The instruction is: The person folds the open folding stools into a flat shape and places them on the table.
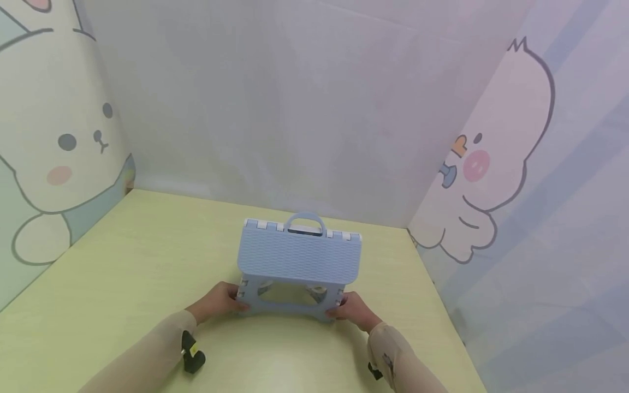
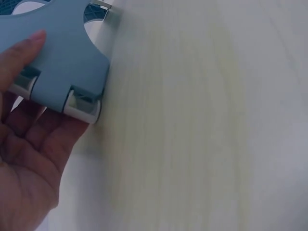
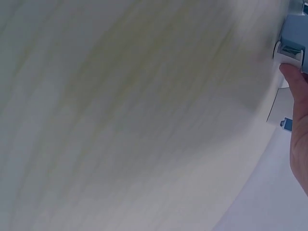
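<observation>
A light blue folding step stool [image 1: 300, 254] with white hinge parts stands on the table in the head view, its woven-textured top tilted towards me. A loop handle [image 1: 306, 215] sticks up at its far edge. My left hand [image 1: 221, 300] grips the leg panel at its left side. In the left wrist view the left thumb lies on the face of the blue panel [image 2: 67, 57], the other fingers behind its hinged edge. My right hand [image 1: 355, 311] holds the opposite side low down. Only part of that hand and a corner of the stool [image 3: 294, 31] show in the right wrist view.
The pale yellow table [image 1: 162, 240] runs back to a plain light wall [image 1: 275, 109]. Side walls carry a cartoon rabbit [image 1: 59, 120] on the left and a cartoon bird [image 1: 511, 131] on the right. A black clip-like piece [image 1: 193, 353] sits at the left sleeve.
</observation>
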Demonstrator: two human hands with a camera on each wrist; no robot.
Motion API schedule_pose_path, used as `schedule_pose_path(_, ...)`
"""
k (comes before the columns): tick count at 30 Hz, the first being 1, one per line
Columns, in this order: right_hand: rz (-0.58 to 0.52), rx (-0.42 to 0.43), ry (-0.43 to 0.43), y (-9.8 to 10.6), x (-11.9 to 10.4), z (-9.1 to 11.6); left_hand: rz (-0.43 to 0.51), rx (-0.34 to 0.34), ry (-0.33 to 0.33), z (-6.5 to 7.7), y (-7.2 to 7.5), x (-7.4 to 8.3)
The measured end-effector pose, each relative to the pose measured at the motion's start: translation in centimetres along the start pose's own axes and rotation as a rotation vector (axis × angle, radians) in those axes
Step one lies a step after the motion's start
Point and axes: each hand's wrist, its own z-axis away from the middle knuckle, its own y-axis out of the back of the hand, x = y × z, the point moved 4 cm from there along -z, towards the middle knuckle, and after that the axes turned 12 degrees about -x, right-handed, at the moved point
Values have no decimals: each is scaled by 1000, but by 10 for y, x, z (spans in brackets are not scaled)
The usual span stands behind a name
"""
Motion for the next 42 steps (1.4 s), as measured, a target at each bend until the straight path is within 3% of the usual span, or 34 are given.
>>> schedule_pose_path(19,-17,-19,23,-1,4,-2,-8,0,35,3,-2,2)
schedule_pose_path(42,-10,-18,-4,-1,-1,-2,17,-14,14,1,-1,1)
